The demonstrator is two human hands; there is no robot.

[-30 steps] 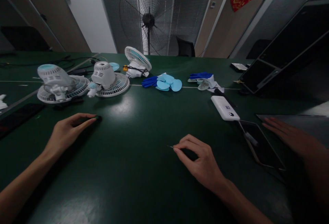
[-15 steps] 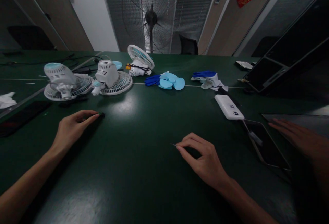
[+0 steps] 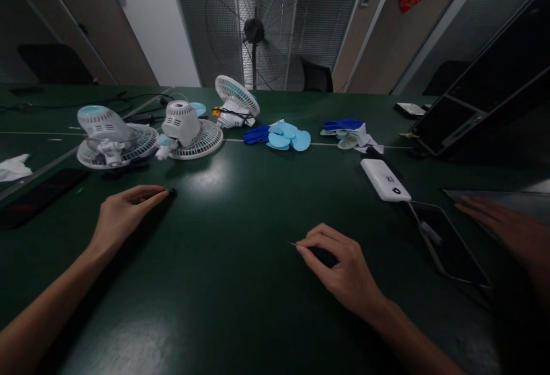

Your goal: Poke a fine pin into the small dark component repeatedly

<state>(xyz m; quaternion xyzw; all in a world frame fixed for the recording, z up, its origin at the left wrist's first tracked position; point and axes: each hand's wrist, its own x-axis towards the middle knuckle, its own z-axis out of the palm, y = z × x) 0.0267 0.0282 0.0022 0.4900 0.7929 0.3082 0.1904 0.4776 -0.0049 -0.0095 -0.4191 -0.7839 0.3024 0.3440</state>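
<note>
At the left of the head view, my left hand (image 3: 129, 209) is closed in a pinch on a small green and black piece (image 3: 172, 192) at the table surface; most of it is hidden by the fingers. My right hand (image 3: 339, 263), right of the middle, pinches a thin metal rod (image 3: 291, 243) whose tip points left. The rod's other end is out of sight in the fingers. Beyond my left hand, two small white fans (image 3: 183, 125) (image 3: 109, 140) lie face down on their grilles.
Another small fan (image 3: 234, 102), blue fan blades (image 3: 289, 136) and blue-white gloves (image 3: 348, 131) lie farther back. A white power bank (image 3: 385, 180) is cabled to a phone (image 3: 449, 243) on the right. Another person's hand (image 3: 498, 220) rests beside a laptop-like dark panel (image 3: 515, 198).
The whole view has shifted very slightly to the right. Both my hands keep their grips and places on the table; nothing else has visibly moved.
</note>
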